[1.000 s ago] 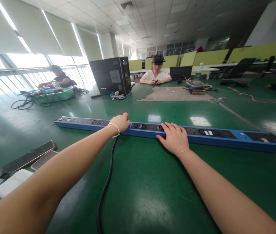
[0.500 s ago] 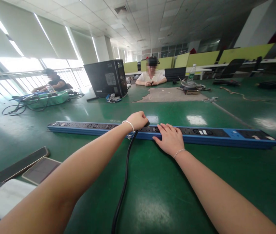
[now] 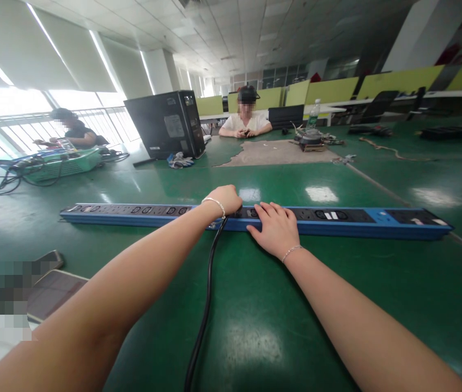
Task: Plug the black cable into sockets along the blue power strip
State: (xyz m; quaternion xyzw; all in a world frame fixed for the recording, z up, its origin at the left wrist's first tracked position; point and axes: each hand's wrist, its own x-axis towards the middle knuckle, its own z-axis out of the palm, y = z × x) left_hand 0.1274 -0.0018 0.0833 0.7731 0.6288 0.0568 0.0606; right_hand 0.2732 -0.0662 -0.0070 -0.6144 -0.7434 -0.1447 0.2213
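A long blue power strip [image 3: 337, 228] with black sockets lies across the green table. My left hand [image 3: 223, 199] is closed over its middle, gripping the end of a black cable [image 3: 207, 294]; the plug itself is hidden under the fingers. The cable runs from that hand down to the bottom edge of the view. Just to the right, my right hand [image 3: 275, 226] rests on the strip with fingers spread over its top and the thumb at the front side, holding nothing.
A black computer case [image 3: 165, 125] and gloves [image 3: 180, 160] stand behind the strip. A green basket with cables [image 3: 63, 166] is at the left. Flat devices [image 3: 57, 291] lie at the near left. Two people sit beyond, and a bottle [image 3: 313, 115] stands at the back.
The whole view has shifted slightly. My left hand sits lower on the strip, and the black piece that showed beside its fingers is now mostly hidden. My right hand keeps its place.
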